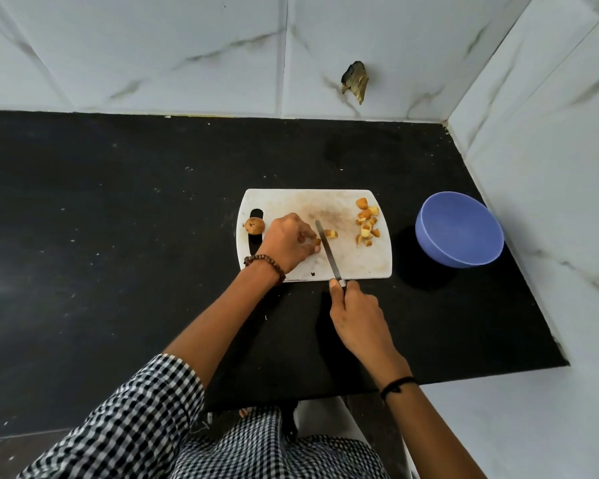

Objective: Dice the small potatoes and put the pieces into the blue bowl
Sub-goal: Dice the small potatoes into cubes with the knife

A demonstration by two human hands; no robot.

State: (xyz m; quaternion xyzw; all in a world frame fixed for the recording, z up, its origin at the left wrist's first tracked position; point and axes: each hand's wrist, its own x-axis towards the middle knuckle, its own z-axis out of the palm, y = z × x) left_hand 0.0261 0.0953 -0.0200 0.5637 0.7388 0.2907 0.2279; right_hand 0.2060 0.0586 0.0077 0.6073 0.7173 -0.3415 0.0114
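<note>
A white cutting board (353,264) lies on the black counter. My left hand (286,242) pinches a piece of potato (316,241) against the board. My right hand (357,312) grips the handle of a knife (327,252), whose blade lies across the potato between my left fingers and a cut piece (331,234). A heap of several diced pieces (368,221) sits at the board's right end. One whole small potato (255,225) rests by the board's handle slot at the left. The blue bowl (460,229) stands empty to the right of the board.
The black counter (118,236) stretches wide to the left. White marble-look tiled walls close it in at the back and right, with a chipped hole (355,81) in the back wall. The counter's front edge is near my body.
</note>
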